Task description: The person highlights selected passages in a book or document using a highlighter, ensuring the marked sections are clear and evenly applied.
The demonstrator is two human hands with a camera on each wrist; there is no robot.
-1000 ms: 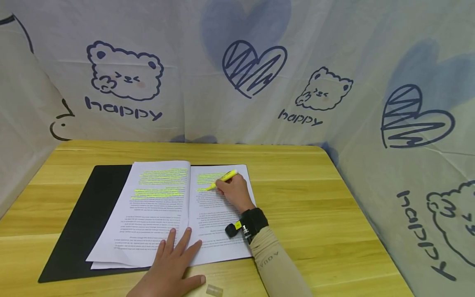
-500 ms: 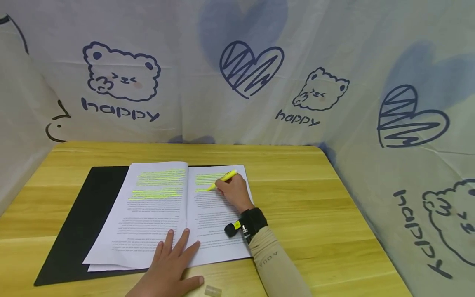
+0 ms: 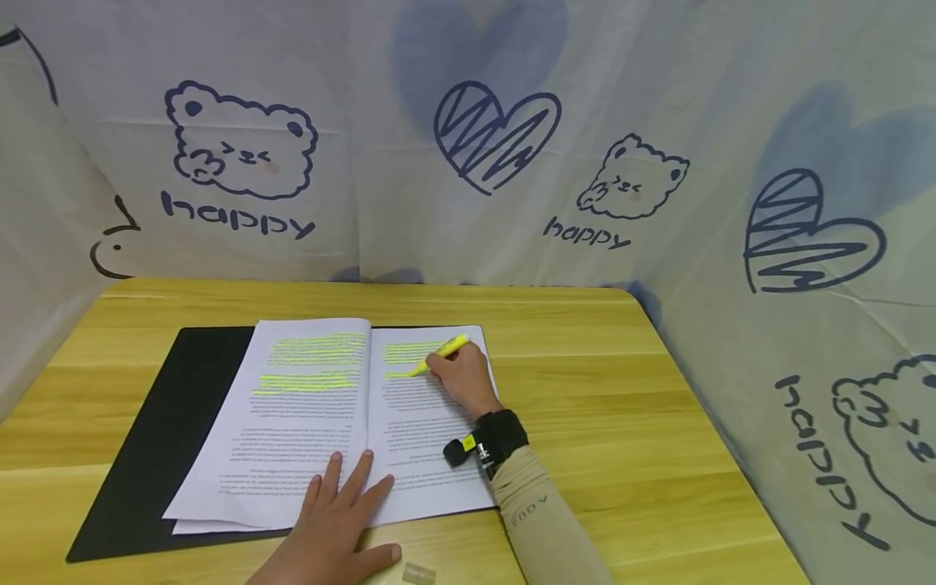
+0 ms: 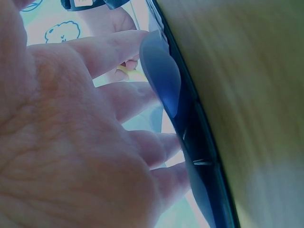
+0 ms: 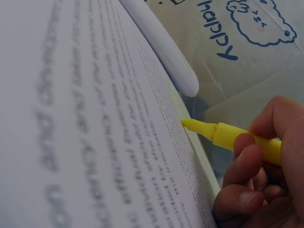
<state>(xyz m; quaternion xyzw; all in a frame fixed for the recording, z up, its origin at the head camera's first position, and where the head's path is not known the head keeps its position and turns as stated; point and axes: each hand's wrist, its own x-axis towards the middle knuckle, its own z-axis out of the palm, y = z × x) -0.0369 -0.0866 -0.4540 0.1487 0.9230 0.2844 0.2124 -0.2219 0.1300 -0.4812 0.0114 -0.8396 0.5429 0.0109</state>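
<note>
Right there, the right hand (image 3: 464, 379) pinches a yellow plastic highlighter (image 3: 441, 354) over an open white paper booklet (image 3: 296, 435); the left hand (image 3: 331, 517) lies, fingers spread, across its near edge.

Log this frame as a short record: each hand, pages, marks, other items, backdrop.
Left hand: left hand, fingers spread over the pages' near edge
Right hand: right hand grips a yellow highlighter, tip at the right page
Pages: left page and right page, over a black mat
Marks: yellow lines on both pages, toward the far end
Table: wooden table; small clear piece near the left thumb
Backdrop: cloth with bears, hearts, "happy"
</note>
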